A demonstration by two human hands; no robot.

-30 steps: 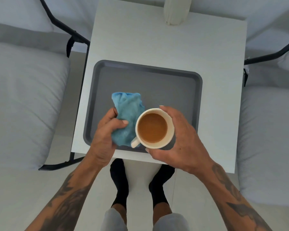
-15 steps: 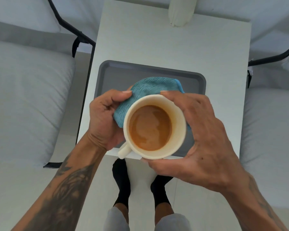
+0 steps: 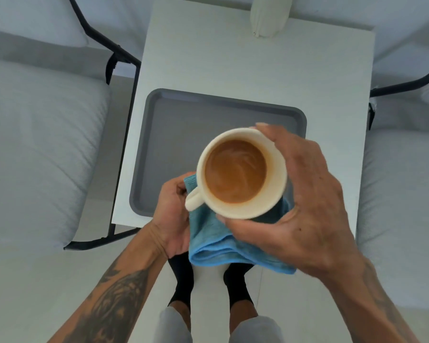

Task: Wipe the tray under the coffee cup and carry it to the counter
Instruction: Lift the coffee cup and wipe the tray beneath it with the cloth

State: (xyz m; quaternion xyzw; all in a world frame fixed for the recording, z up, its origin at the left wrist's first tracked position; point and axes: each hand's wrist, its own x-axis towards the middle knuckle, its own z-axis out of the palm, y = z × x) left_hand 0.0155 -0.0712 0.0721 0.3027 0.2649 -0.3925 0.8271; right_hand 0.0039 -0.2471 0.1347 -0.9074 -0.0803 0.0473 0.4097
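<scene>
A dark grey tray lies on the near half of a white table. My right hand grips a cream coffee cup from the side and holds it raised above the tray's near right part; the cup is nearly full of brown coffee and its handle points to the lower left. My left hand clutches a blue cloth at the tray's near edge, under the cup. The cloth hangs past the table's front edge. The tray's near right corner is hidden by the cup, the cloth and my hands.
A white rounded object stands at the table's far edge. Grey cushioned seats with black metal frames flank the table on the left and on the right. My feet in black socks stand on the pale floor below the table's front edge.
The cloth has come back from the tray's middle to its near edge with my left hand. My right hand keeps the cup raised, a little further right and higher in view.
</scene>
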